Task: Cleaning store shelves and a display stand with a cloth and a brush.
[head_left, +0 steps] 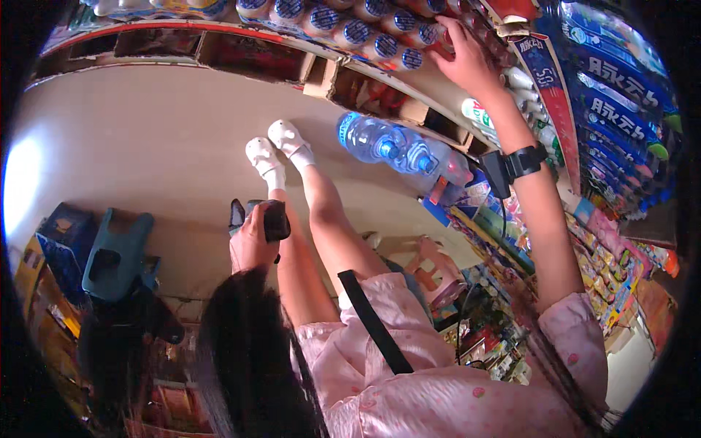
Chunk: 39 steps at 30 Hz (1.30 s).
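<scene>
My right hand (467, 66) reaches up to the shelf, its fingers apart, beside the front rows of bottles with blue-and-white caps (385, 45). Whether the fingertips touch a bottle is unclear. A black strap with a small black device (511, 169) circles my right wrist, and a thin cable hangs from it. Lower down, in front of my legs, my left hand (250, 242) is closed around a dark, boxy device (275, 220). Its exact kind cannot be made out. Dark hair hides most of my left forearm.
Large clear water bottles (387, 148) with blue caps stand on the floor below the shelf (321, 73). Blue shrink-wrapped bottle packs (621, 95) are stacked at the right. A teal plastic stool (118, 255) is at the left; a pink stool (436, 274) and packaged goods lie right.
</scene>
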Each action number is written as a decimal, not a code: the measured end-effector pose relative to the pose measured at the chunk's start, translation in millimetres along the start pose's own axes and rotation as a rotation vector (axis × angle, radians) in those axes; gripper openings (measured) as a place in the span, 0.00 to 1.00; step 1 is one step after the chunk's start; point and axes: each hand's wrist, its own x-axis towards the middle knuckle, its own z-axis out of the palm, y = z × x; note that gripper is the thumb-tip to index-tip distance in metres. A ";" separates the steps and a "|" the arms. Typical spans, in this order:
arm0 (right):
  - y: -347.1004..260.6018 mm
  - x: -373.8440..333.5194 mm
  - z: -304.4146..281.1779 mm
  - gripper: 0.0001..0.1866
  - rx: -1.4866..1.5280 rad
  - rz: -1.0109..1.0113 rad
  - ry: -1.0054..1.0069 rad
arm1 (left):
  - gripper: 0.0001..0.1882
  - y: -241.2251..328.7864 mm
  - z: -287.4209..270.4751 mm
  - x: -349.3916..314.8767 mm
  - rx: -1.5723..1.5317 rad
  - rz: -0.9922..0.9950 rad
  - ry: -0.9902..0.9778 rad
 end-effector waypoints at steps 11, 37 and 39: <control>0.3 2.4 6.2 0.26 -0.149 0.002 -0.028 | 0.23 4.8 3.9 3.4 0.011 -0.016 -0.036; 34.1 -43.0 -35.2 0.30 -0.213 0.222 -0.200 | 0.21 -17.8 5.1 6.1 0.036 -0.011 0.001; 40.2 -48.3 -36.4 0.29 -0.296 0.213 -0.221 | 0.21 -4.3 -1.1 3.1 0.037 -0.013 -0.006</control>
